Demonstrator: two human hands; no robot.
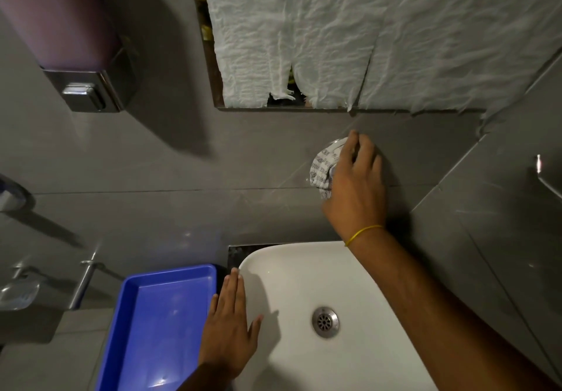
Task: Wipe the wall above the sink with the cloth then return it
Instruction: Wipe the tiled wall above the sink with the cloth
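Note:
My right hand (pixel 355 184) presses a bunched grey-and-white patterned cloth (pixel 323 166) flat against the grey tiled wall (pixel 243 153), just below the covered mirror and above the white sink (pixel 304 275). Most of the cloth is hidden under my palm and fingers. A yellow band circles that wrist. My left hand (pixel 228 330) lies flat, fingers apart, on the sink's left rim and holds nothing.
A blue plastic tray (pixel 170 314) stands left of the sink. White crumpled paper (pixel 365 31) covers the mirror above. A soap dispenser (pixel 76 56) hangs at upper left, and a metal soap dish (pixel 21 293) and a metal bar sit lower left. The drain (pixel 325 321) is mid-basin.

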